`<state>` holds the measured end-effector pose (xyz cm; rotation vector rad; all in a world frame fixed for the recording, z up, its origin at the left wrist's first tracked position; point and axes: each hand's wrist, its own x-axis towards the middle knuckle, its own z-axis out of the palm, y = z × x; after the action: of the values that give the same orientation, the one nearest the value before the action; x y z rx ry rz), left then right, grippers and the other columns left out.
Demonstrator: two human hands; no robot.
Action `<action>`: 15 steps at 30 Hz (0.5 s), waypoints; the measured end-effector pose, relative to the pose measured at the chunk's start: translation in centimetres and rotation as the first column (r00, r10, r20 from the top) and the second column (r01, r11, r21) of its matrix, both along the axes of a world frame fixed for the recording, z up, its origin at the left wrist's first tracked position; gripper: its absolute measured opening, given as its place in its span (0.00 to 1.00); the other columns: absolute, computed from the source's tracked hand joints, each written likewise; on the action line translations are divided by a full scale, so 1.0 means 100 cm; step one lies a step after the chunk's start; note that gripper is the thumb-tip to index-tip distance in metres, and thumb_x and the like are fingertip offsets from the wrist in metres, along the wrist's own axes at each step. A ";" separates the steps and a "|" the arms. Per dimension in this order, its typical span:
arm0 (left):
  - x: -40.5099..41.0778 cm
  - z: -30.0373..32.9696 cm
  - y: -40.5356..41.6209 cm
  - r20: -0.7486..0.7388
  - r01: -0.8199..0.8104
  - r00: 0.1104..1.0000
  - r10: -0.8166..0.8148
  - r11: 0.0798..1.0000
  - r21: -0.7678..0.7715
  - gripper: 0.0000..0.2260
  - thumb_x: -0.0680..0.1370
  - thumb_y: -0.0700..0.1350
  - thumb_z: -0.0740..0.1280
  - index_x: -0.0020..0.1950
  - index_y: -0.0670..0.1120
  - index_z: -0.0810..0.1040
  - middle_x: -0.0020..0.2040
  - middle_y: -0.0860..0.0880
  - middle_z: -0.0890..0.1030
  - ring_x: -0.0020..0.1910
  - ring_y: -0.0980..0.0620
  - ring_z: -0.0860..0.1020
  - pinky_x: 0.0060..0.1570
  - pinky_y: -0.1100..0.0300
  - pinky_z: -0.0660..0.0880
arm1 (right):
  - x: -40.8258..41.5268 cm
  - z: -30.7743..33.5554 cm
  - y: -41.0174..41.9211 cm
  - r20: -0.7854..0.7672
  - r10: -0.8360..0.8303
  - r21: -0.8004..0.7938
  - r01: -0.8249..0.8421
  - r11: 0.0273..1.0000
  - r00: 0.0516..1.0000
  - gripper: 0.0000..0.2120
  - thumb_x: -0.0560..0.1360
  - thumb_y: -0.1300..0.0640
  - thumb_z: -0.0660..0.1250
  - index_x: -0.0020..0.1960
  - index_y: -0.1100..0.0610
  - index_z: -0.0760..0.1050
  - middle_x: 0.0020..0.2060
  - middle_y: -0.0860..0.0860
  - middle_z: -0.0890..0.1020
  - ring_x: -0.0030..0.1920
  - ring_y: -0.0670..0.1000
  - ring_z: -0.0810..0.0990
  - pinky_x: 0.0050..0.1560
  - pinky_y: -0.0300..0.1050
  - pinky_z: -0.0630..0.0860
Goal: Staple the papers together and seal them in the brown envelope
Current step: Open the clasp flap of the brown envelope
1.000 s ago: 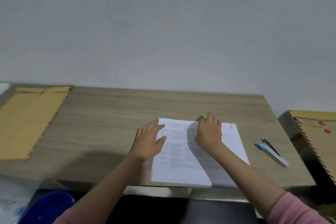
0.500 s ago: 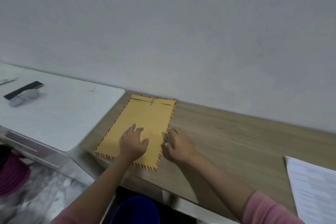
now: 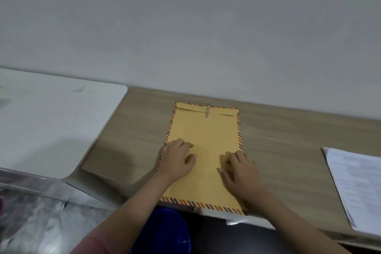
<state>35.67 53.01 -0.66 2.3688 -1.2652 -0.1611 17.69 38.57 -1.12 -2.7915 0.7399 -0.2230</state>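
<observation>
- Since half a second ago, the brown envelope [image 3: 206, 150] lies further in along the wooden desk [image 3: 288, 140], away from the desk's left end, and its near short edge now juts slightly over the front edge; the right hand [image 3: 241, 173], which was beside the envelope's right border, now rests on top of it.
- Left hand [image 3: 178, 161] lies palm down on the left half of the envelope, fingers loosely bent and pointing away from the person, thumb stretched toward the middle; it presses flat and grasps nothing.
- Right hand lies palm down on the right half, near the striped border, fingers somewhat bent, thumb pointing left; it too presses on the paper without gripping it.
- Both forearms come up from the bottom of the view, with a pink sleeve [image 3: 92, 245] showing at the lower left.
- Envelope lies lengthwise, flap end toward the wall [image 3: 185, 27], with an orange-and-dark striped border; a paper clip [image 3: 207, 113] sits on the middle of the folded flap.
- Stack of white printed papers [image 3: 358, 181] lies on the desk well to the right of the envelope, apart from both hands and partly cut off by the picture's edge.
- White table [image 3: 51, 119] adjoins the desk on the left.
- Blue round object [image 3: 165, 233] sits below the desk's front edge between the forearms; what it is cannot be told.
</observation>
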 end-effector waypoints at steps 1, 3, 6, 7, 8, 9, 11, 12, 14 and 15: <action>-0.005 -0.003 -0.008 0.000 0.018 1.000 -0.018 0.999 0.029 0.21 0.76 0.59 0.60 0.66 0.52 0.71 0.61 0.52 0.74 0.62 0.51 0.70 0.61 0.52 0.66 | -0.016 -0.003 -0.004 0.006 -0.028 -0.017 0.028 0.999 1.000 0.17 0.73 0.38 0.57 0.51 0.51 0.67 0.48 0.48 0.73 0.47 0.50 0.72 0.46 0.45 0.71; -0.015 -0.009 -0.024 -0.003 0.075 0.997 -0.075 0.990 0.122 0.29 0.75 0.64 0.56 0.74 0.52 0.61 0.74 0.49 0.61 0.73 0.48 0.59 0.71 0.46 0.56 | -0.045 -0.006 -0.013 0.007 -0.078 -0.032 0.078 0.996 0.997 0.19 0.73 0.37 0.57 0.49 0.52 0.69 0.46 0.49 0.73 0.45 0.51 0.72 0.44 0.47 0.74; -0.036 -0.018 -0.042 0.021 0.188 0.979 -0.201 0.945 0.266 0.36 0.75 0.68 0.47 0.77 0.50 0.44 0.78 0.46 0.41 0.76 0.47 0.39 0.72 0.43 0.40 | -0.082 -0.004 -0.023 -0.031 -0.131 -0.004 0.131 0.991 0.991 0.20 0.71 0.36 0.59 0.48 0.53 0.71 0.46 0.49 0.73 0.45 0.51 0.72 0.42 0.48 0.74; -0.046 -0.019 -0.045 0.039 0.208 0.973 -0.227 0.937 0.280 0.37 0.75 0.69 0.45 0.77 0.50 0.43 0.78 0.45 0.40 0.76 0.46 0.38 0.72 0.44 0.38 | -0.090 0.000 -0.026 -0.062 -0.146 0.013 0.147 0.989 0.987 0.20 0.70 0.37 0.61 0.48 0.53 0.72 0.46 0.50 0.73 0.45 0.51 0.72 0.44 0.48 0.74; -0.056 -0.018 -0.047 0.053 0.216 0.969 -0.240 0.935 0.282 0.37 0.74 0.69 0.44 0.77 0.50 0.43 0.78 0.45 0.41 0.76 0.45 0.39 0.72 0.43 0.39 | -0.097 0.004 -0.030 -0.086 -0.161 0.033 0.164 0.986 0.983 0.19 0.70 0.38 0.62 0.47 0.53 0.73 0.45 0.50 0.74 0.45 0.52 0.72 0.45 0.49 0.74; -0.065 -0.017 -0.049 0.064 0.219 0.967 -0.246 0.934 0.281 0.38 0.73 0.69 0.45 0.77 0.50 0.45 0.78 0.44 0.44 0.77 0.44 0.42 0.72 0.43 0.41 | -0.100 0.009 -0.036 -0.086 -0.181 0.062 0.187 0.980 0.980 0.17 0.70 0.41 0.65 0.46 0.55 0.75 0.44 0.51 0.75 0.44 0.53 0.74 0.45 0.50 0.75; -0.082 -0.014 -0.052 0.095 0.221 0.962 -0.256 0.935 0.279 0.41 0.71 0.73 0.48 0.77 0.51 0.49 0.77 0.45 0.53 0.75 0.43 0.51 0.72 0.42 0.49 | -0.099 0.017 -0.051 -0.019 -0.242 0.159 0.242 0.957 0.970 0.11 0.71 0.49 0.69 0.46 0.58 0.77 0.42 0.54 0.78 0.43 0.55 0.77 0.43 0.49 0.75; -0.089 -0.014 -0.054 0.120 0.222 0.957 -0.264 0.934 0.279 0.43 0.68 0.75 0.49 0.76 0.51 0.51 0.75 0.45 0.58 0.73 0.43 0.57 0.70 0.43 0.54 | -0.093 0.020 -0.060 0.025 -0.278 0.214 0.266 0.940 0.960 0.09 0.71 0.53 0.69 0.46 0.59 0.78 0.42 0.55 0.79 0.43 0.56 0.78 0.43 0.49 0.74; -0.097 -0.011 -0.059 0.151 0.234 0.947 -0.282 0.932 0.276 0.47 0.64 0.79 0.51 0.75 0.53 0.55 0.69 0.46 0.63 0.67 0.45 0.62 0.64 0.47 0.60 | -0.077 0.024 -0.080 0.112 -0.343 0.306 0.296 0.905 0.933 0.07 0.72 0.58 0.68 0.48 0.60 0.78 0.44 0.56 0.81 0.45 0.55 0.79 0.45 0.47 0.75; -0.099 -0.009 -0.063 0.153 0.244 0.944 -0.292 0.932 0.268 0.48 0.62 0.80 0.51 0.74 0.53 0.57 0.67 0.47 0.64 0.66 0.46 0.63 0.62 0.48 0.61 | -0.067 0.024 -0.091 0.147 -0.374 0.347 0.307 0.887 0.916 0.08 0.72 0.59 0.68 0.50 0.61 0.78 0.46 0.56 0.81 0.46 0.54 0.79 0.47 0.46 0.76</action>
<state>25.81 46.75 -1.58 2.4507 -1.7550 -0.1884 11.01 29.50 1.27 -2.2772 1.1041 -0.4154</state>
